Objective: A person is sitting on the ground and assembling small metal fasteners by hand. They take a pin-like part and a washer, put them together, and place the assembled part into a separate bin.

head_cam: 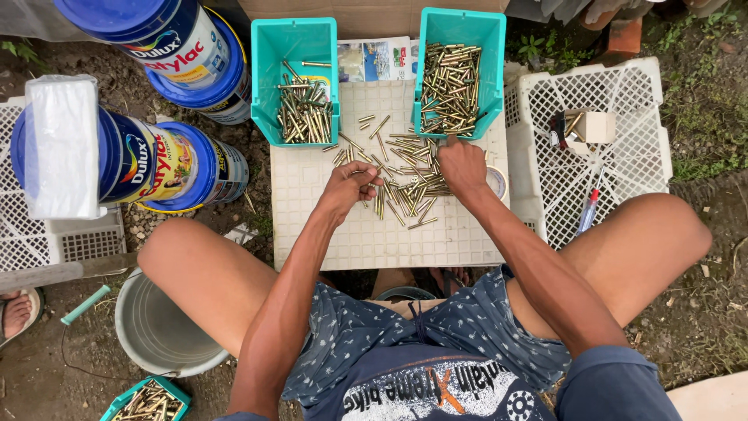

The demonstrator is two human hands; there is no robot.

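Pinched between the thumb and fingertips of the left hand (348,185) is what looks like one or two of the slim brass-coloured metal pieces, though the view is too small to count them. That hand hovers at the left edge of the loose pile of brass pieces (401,175), which lies scattered over the middle of the white gridded board (366,234). They are short, thin rods with a dull golden shine, lying at all angles, some crossing one another. Fingers of the right hand (461,165) are curled down into the right side of the pile, touching it; whether they grip anything I cannot tell. At the far edge of the board stand two teal plastic bins: the left bin (300,47) about half full of the same rods, the right bin (460,35) heaped with them. A white lattice crate (623,148) sits to the right with a small box and a pen on it. To the left lie blue-lidded paint cans (164,160), and a grey bucket (156,327) stands by the person's knee.
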